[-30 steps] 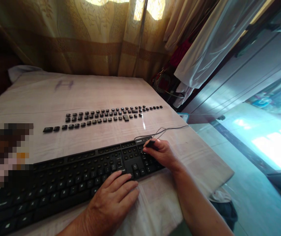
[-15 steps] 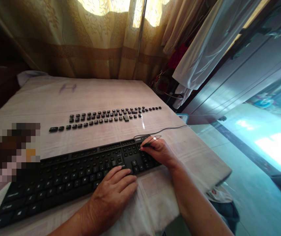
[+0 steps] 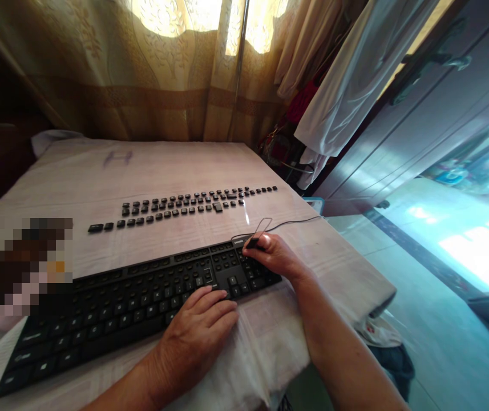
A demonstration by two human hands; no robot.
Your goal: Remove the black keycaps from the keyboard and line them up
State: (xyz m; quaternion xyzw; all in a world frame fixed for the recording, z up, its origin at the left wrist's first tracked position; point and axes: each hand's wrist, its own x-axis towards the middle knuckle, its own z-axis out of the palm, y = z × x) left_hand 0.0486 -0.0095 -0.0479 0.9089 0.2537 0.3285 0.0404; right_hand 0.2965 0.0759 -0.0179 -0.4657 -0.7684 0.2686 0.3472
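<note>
A black keyboard (image 3: 120, 308) lies at a slant along the near side of the table; many upper keys are off it. My left hand (image 3: 203, 325) lies with fingers spread on its front edge, holding nothing. Over the number pad at the right end, my right hand (image 3: 272, 254) pinches a small tool with a black handle (image 3: 253, 243) and a thin wire loop (image 3: 264, 225) pointing up. Whether a key is caught in the tool cannot be made out. Behind the keyboard, loose black keycaps (image 3: 167, 214) lie in several rows.
The keyboard's cable (image 3: 295, 222) runs to the table's right edge. A pale cloth covers the table (image 3: 176, 165). Patterned curtains (image 3: 176, 74) hang behind it, white clothing (image 3: 334, 97) at the right. A blurred patch (image 3: 21, 257) hides something at the left.
The wire tool has tilted up in my right hand, its loop now standing higher. My left hand stays on the keyboard's front edge. The camera view has shifted slightly.
</note>
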